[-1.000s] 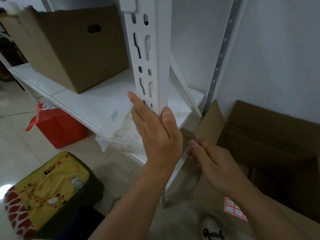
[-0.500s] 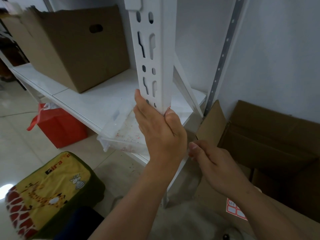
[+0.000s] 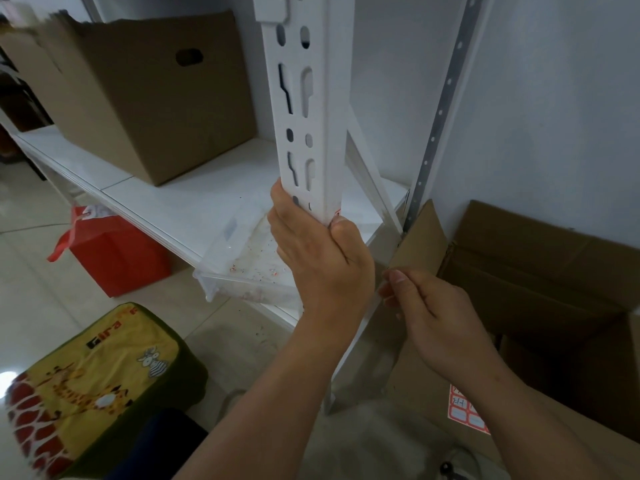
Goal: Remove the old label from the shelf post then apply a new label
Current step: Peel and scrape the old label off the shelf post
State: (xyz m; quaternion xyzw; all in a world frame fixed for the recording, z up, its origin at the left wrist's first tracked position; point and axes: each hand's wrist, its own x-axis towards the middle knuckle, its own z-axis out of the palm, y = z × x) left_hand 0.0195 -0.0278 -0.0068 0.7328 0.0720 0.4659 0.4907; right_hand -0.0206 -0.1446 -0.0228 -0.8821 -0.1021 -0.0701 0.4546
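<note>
The white slotted shelf post rises up the middle of the view. My left hand grips it from the left, and its thumb presses on the front right edge. A small red-printed scrap of the old label shows just above that thumb. Lower on the right, my right hand has its fingers curled, with the tips at the post's right edge. Whether they pinch anything is hidden. A sheet of red-bordered labels lies on a cardboard flap beside my right forearm.
A closed cardboard box stands on the white shelf, and a clear plastic tray hangs over the shelf's front edge. An open cardboard box sits on the right, a red bag under the shelf, a giraffe-print stool at lower left.
My left hand has moved slightly up the post and closed round it, its thumb now on the front edge. My right hand has stayed low beside the post.
</note>
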